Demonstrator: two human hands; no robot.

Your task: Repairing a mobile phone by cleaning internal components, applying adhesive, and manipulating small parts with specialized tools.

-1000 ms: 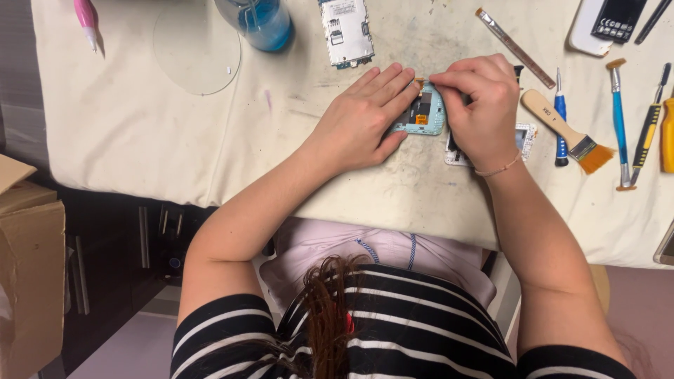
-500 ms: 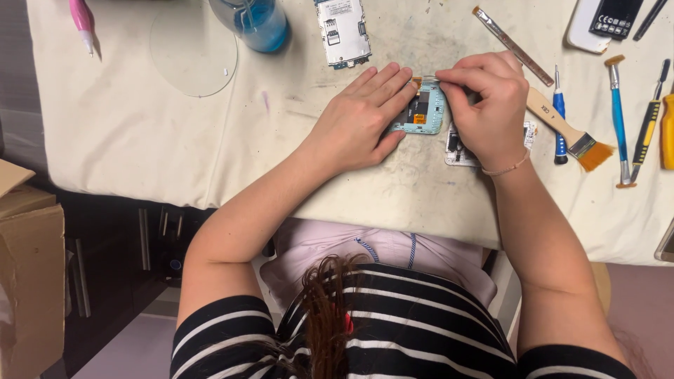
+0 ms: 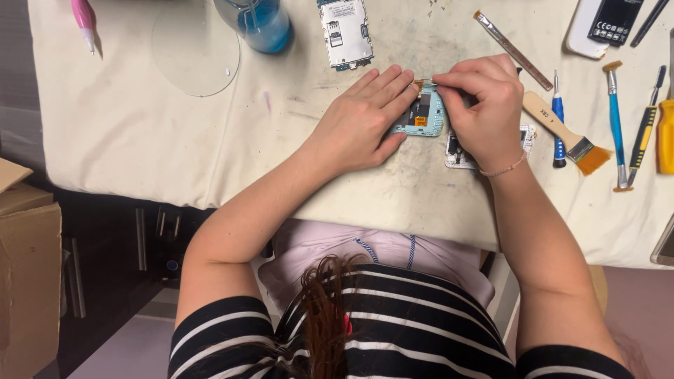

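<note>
The left hand (image 3: pixel 358 123) pins the light, fragile-looking phone frame (image 3: pixel 421 116) flat by its left edge while the right hand (image 3: pixel 481 105) pinches a thin tool (image 3: pixel 426 83) at its far end.

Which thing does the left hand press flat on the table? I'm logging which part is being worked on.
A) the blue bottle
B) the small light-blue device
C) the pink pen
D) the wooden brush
B: the left hand lies flat with its fingers on the light-blue device, while the right hand works at its top edge with a thin tool.
</note>
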